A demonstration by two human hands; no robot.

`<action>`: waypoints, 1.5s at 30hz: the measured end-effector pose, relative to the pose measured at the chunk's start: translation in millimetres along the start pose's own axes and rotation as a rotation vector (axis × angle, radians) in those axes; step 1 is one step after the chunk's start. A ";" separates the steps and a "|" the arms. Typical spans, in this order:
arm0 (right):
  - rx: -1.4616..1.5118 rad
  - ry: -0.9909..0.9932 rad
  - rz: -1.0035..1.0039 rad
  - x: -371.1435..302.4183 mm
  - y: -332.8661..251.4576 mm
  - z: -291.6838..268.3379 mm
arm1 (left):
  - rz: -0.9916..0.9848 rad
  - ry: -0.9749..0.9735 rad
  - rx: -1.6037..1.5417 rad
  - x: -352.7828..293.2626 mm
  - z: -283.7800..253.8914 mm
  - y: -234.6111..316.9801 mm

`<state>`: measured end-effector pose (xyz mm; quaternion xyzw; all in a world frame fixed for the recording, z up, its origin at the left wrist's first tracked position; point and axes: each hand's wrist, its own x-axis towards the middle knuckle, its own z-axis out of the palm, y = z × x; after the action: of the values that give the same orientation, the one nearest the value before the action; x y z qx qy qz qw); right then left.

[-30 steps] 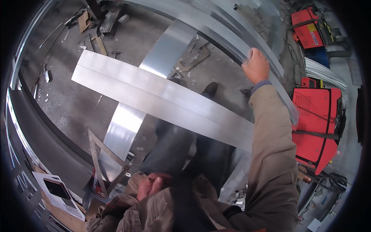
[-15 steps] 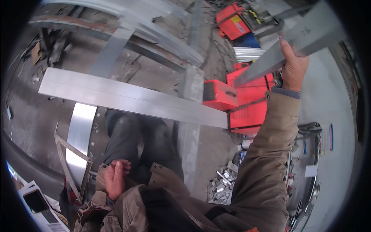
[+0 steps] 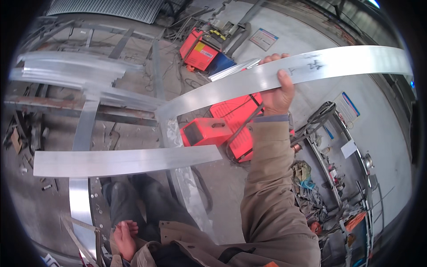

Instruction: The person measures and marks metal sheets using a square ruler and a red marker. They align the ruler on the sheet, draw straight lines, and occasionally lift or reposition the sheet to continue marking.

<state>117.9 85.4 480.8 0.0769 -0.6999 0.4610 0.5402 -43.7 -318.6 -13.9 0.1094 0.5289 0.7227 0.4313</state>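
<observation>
The right hand is closed around a long, flat, silver metal bar, its thumb on the near face and its fingers wrapped over the far edge. The bar is raised and runs from the middle of the scene to the far right, with dark handwritten marks just right of the grip. Its left end is over a long pale-grey metal beam; whether the two touch I cannot tell.

The left hand is near the lap, half open with loosely curled fingers, and has hold of nothing that shows.

A wide, flat, silver metal plate lies at left, crossing above a narrow shiny metal strip. Near left, a thin metal set square is beside that strip.

Beyond the right forearm are a small red box-shaped unit and a larger red machine. Farther off stands another red machine; at far left is a stack of long silver metal profiles.
</observation>
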 end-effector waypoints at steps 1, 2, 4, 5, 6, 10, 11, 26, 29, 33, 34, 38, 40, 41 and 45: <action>0.005 0.008 -0.022 -0.8 -3.4 0.5 | -0.006 -0.006 -0.011 0.1 1.4 1.3; 0.010 0.017 -0.035 -1.7 -4.8 0.8 | -0.003 -0.005 -0.006 -0.6 1.2 1.7; 0.022 0.024 -0.049 -3.4 -7.3 3.4 | 0.003 0.004 0.003 -0.2 0.7 2.3; 0.030 0.020 -0.048 -3.0 -7.4 5.6 | 0.018 0.014 -0.005 0.2 0.7 0.9; 0.039 0.015 -0.048 -2.6 -7.5 7.4 | 0.032 0.025 -0.013 1.0 0.4 -1.2; 0.019 -0.045 -0.075 -2.8 -6.9 2.6 | 0.023 0.039 -0.046 10.2 -8.4 -18.2; 0.032 -0.051 -0.067 -3.0 -5.9 2.9 | 0.025 0.050 -0.050 9.6 -7.7 -18.8; 0.105 -0.086 -0.092 -12.8 -13.5 13.8 | 0.230 -0.196 0.059 -21.8 58.4 90.7; 0.143 -0.079 -0.106 -14.4 -12.0 26.2 | 0.884 -0.260 0.356 1.0 119.7 180.7; 0.197 -0.030 -0.077 -29.0 -20.7 47.5 | 1.273 -0.267 0.475 38.5 231.2 280.3; 0.219 -0.005 -0.062 -34.7 -22.0 52.2 | 1.354 -0.245 0.480 48.0 259.5 291.1; 0.243 0.101 -0.035 -42.7 -41.9 77.1 | 1.630 -0.099 0.644 57.2 308.9 312.9; 0.292 0.133 -0.033 -44.3 -47.5 77.8 | 1.608 -0.169 0.658 57.7 312.5 313.7; 0.326 0.155 -0.003 -44.5 -53.4 77.6 | 1.590 -0.206 0.660 58.2 313.5 312.9; 0.413 0.199 0.050 -42.8 -57.4 61.7 | 1.416 -0.438 0.632 62.3 308.0 325.6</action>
<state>127.7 -8.6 478.2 0.1228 -0.5354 0.6130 0.5679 -57.5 -88.4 375.4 0.6747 0.4167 0.6030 -0.0868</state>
